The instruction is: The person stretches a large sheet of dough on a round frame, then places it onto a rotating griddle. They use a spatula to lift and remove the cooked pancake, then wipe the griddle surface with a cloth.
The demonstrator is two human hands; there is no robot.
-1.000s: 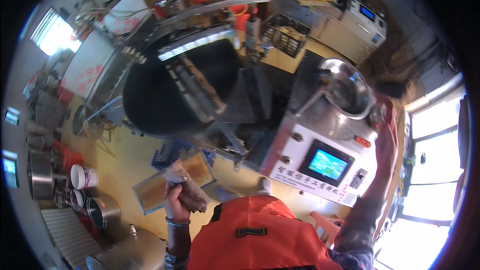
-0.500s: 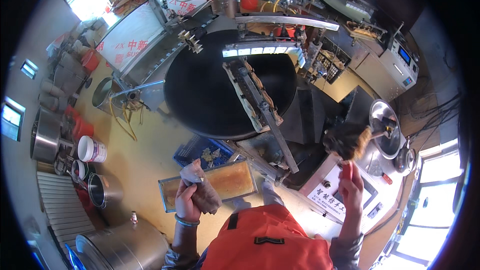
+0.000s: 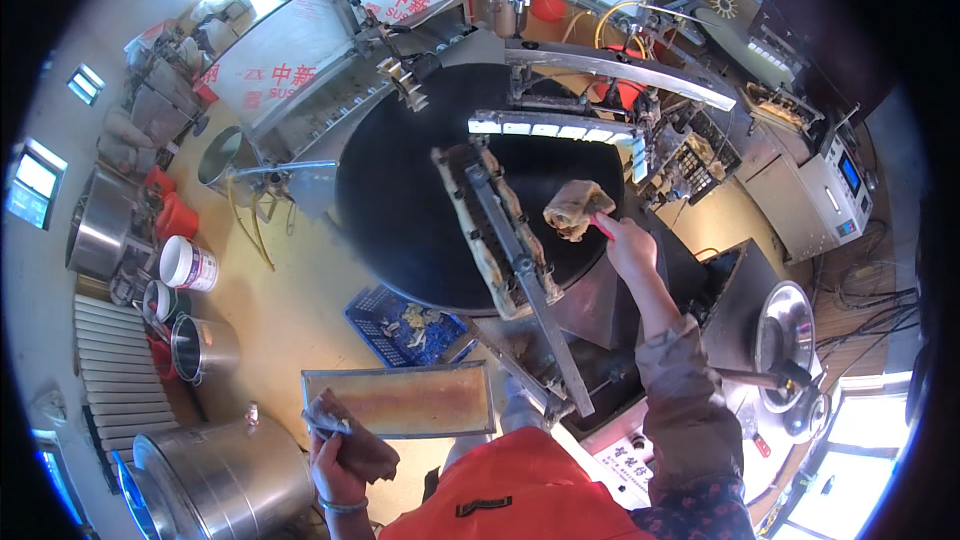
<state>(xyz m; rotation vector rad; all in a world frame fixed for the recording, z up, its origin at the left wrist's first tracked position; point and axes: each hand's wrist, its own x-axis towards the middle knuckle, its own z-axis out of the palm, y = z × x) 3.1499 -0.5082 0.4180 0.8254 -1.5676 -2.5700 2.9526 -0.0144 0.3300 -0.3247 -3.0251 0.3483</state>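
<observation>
My right hand (image 3: 632, 248) reaches out over the large round black griddle plate (image 3: 400, 190). Its fingers are wrapped round the red handle of a tool with a beige, cloth-like head (image 3: 576, 210). The head is over the plate's right part; whether it touches cannot be told. A brownish folded cloth (image 3: 355, 445) is gripped in my left hand (image 3: 335, 475), low at the left. Close beyond that hand lies a shallow metal-framed tray (image 3: 400, 400) with a brown-stained bottom. A metal bar with a cloth-edged frame (image 3: 490, 225) crosses the plate, left of my right hand.
A blue crate (image 3: 405, 325) with pale scraps sits beyond the tray. Metal arms (image 3: 620, 70) and a white-lit strip (image 3: 550, 127) span the plate's far side. A steel bowl (image 3: 785, 335) stands at right; a big steel drum (image 3: 230, 475) and buckets (image 3: 187, 263) at left.
My right hand has carried the red-handled tool from beside the steel bowl leftward and away over the plate. My left hand, with the cloth, has moved left and nearer. The view has shifted.
</observation>
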